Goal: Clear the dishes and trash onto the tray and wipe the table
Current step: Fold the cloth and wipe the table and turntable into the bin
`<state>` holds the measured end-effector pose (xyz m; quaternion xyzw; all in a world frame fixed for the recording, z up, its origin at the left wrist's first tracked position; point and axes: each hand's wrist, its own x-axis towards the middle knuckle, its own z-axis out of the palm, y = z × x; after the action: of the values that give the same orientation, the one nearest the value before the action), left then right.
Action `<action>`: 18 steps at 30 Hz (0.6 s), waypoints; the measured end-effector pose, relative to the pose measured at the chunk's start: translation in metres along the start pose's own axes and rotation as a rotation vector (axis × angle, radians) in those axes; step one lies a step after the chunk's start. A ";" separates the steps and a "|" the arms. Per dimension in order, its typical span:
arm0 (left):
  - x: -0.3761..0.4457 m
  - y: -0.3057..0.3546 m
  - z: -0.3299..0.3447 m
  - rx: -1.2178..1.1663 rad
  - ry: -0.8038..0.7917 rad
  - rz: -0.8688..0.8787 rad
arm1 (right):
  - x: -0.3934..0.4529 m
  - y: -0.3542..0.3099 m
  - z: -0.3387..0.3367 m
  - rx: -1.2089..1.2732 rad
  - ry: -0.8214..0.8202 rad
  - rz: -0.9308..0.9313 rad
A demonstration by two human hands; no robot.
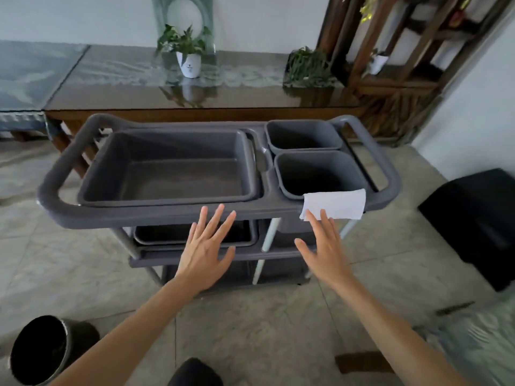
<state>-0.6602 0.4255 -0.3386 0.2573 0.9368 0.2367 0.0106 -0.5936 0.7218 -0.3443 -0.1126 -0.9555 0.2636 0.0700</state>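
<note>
A grey plastic cart (167,215) with rounded loop handles at both ends stands on a pale, marbled tile floor (250,330). Its top level carries a wide, shallow rectangular tray (167,168) of smooth grey plastic, empty, and to its right two deep square bins (320,174), one behind the other, both with rounded corners. A folded white cloth (340,203), soft and slightly textured, hangs over the near rim of the nearer bin and down the cart's front edge. A second dark tray (242,235) sits on the lower shelf.

Both hands are flat and empty, fingers spread, palms down. The left hand (207,249) hovers in front of the cart's front rail, its grip fully open with nothing in it. The right hand (324,246) is likewise spread wide and holds nothing; its fingertips (323,214) overlap the cloth's lower edge, though contact cannot be told.

Behind the cart, a long glossy wooden surface (195,98) under glass carries a white potted plant (189,55) and a low dark planter (309,69). A round black waste bin (47,349) stands on the floor at lower left.
</note>
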 end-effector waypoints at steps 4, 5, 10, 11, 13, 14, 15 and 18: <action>0.073 0.027 0.023 0.042 -0.037 0.211 | 0.035 0.052 -0.007 -0.089 0.026 0.074; 0.093 0.032 0.029 0.053 -0.055 0.255 | 0.045 0.064 -0.009 -0.116 0.026 0.095; 0.186 0.060 0.058 0.115 -0.176 0.460 | 0.091 0.106 -0.016 -0.137 0.049 0.267; 0.199 0.067 0.064 0.142 -0.204 0.489 | 0.097 0.112 -0.017 -0.126 0.049 0.289; 0.219 0.076 0.078 0.190 -0.280 0.533 | 0.103 0.122 -0.017 -0.103 0.039 0.282; 0.227 0.078 0.085 0.201 -0.320 0.559 | 0.105 0.127 -0.017 -0.103 0.049 0.260; 0.233 0.079 0.090 0.206 -0.360 0.588 | 0.107 0.131 -0.016 -0.112 0.067 0.239; 0.241 0.076 0.107 0.133 -0.421 0.642 | 0.110 0.143 -0.010 -0.154 0.124 0.214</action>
<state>-0.8181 0.6471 -0.3752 0.5803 0.7994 0.1085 0.1114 -0.6727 0.8738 -0.4018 -0.2351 -0.9492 0.1882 0.0914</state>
